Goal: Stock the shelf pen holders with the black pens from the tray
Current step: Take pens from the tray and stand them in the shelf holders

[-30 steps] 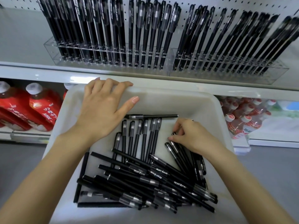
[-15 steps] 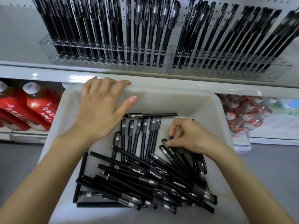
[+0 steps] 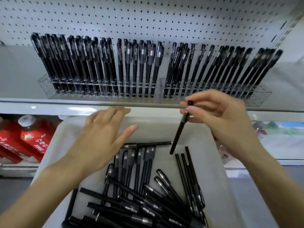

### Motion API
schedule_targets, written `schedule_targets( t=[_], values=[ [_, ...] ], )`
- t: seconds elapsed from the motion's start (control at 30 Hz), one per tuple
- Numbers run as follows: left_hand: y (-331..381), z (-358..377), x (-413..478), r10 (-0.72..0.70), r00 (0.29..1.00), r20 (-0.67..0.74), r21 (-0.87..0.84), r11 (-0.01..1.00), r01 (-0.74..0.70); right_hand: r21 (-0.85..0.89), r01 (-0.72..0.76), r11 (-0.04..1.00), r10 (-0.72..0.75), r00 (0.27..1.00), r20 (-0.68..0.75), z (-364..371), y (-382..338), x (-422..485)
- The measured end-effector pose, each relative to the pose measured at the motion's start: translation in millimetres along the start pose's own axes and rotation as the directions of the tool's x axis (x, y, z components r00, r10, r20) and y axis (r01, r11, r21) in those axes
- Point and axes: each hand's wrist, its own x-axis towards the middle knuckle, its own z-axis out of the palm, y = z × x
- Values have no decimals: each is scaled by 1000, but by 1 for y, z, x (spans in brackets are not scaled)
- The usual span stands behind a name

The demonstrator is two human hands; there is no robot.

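while the open left hand (image 3: pixel 98 142) steadies the tray (image 3: pixel 158 129), the right hand (image 3: pixel 227 122), grip pinched on one pen (image 3: pixel 178 134), holds it upright for the holders (image 3: pixel 205 96).

Black pens (image 3: pixel 148 195) with silver bands lie in a white tray (image 3: pixel 212 186); clear holders (image 3: pixel 256 97), white black-dotted pegboard (image 3: pixel 148 18), red white-capped bottles (image 3: pixel 35 139).

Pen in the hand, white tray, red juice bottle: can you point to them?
held pen (image 3: pixel 178 134), head view, middle of its barrel.
white tray (image 3: pixel 153 127), head view, bare far wall.
red juice bottle (image 3: pixel 35 139), head view, its red label.
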Motion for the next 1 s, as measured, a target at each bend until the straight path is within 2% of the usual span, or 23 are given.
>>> schedule_targets(
  t=[0.1,0.2,0.4,0.53,0.8,1.0],
  values=[
    [22,-4,19,94,996,-2,-2,996,-94,-10,153,988,-153,977,-148,-16,-22,23],
    [45,-6,41,168,985,-41,36,985,-167,-5,232,973,-222,926,-306,-31,-38,46],
    [59,12,74,211,977,-42,160,966,-201,-80,284,955,-291,858,-423,-40,-40,84],
    [57,29,77,221,974,-40,199,957,-209,-129,281,951,-310,857,-412,-36,-24,96],
    [55,35,79,228,971,-78,190,959,-210,-146,231,962,-266,915,-304,-29,0,110],
    [56,36,80,240,969,-63,176,958,-226,-345,219,913,-310,922,-233,-22,7,113]
  ],
)
